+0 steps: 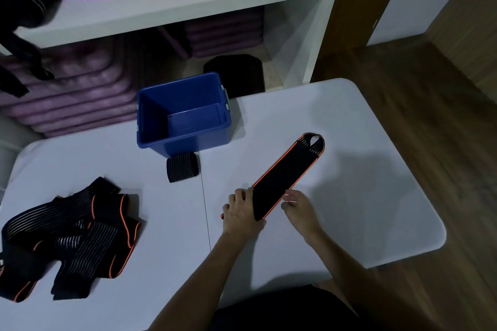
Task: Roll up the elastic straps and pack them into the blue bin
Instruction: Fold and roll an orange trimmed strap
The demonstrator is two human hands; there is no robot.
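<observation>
Rolling the flat strap [282,177] on the desk [349,196] goes best if the left hand [242,213], gripping its near end, and the right hand [298,205], fingers loose at its edge, turn it tight and even toward the blue bin [150,118].

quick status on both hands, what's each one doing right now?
Left hand: grips the near end of the black strap laid out on the table.
Right hand: fingertips at the strap's right edge; an actual grip cannot be told.
</observation>
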